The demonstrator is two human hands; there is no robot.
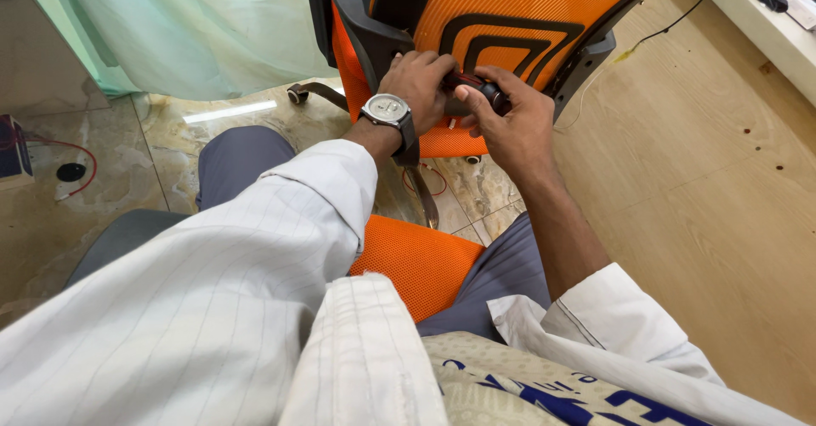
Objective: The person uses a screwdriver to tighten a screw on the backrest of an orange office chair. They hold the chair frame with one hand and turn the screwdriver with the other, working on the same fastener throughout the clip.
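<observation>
Partly hidden: dark tool [481, 88], fingers covered its tip.
Left hand [419, 87]: pressed on tool against orange chair back [510, 9].
Right hand [506, 120]: wrapped round tool handle.
Containers: none seen.

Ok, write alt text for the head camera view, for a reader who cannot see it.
Both hands grip a short black-and-red handled tool against the back of an orange mesh office chair. The left hand wears a silver wristwatch; the right hand wraps the handle. White striped sleeves fill the foreground.
</observation>
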